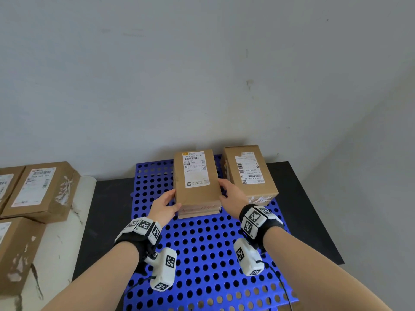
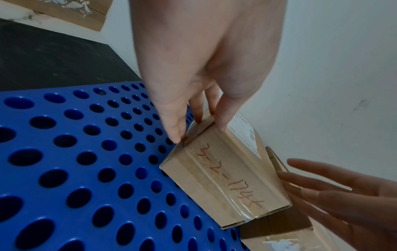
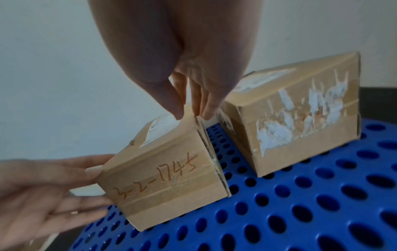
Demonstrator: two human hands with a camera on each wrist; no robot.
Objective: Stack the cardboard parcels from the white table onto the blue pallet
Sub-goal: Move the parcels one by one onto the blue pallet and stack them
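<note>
A cardboard parcel with a white label on top and "3-2-1745" written in orange on its near face rests on the blue perforated pallet, near its back. My left hand lies against the parcel's left side with straight fingers. My right hand is at the parcel's right side, its straight fingertips touching the top right edge. A second, taller parcel stands on the pallet just to the right, with a narrow gap between the two.
Several more cardboard parcels lie on the white table at the left. The pallet sits on a black surface against a grey wall. The pallet's near half holds no parcels.
</note>
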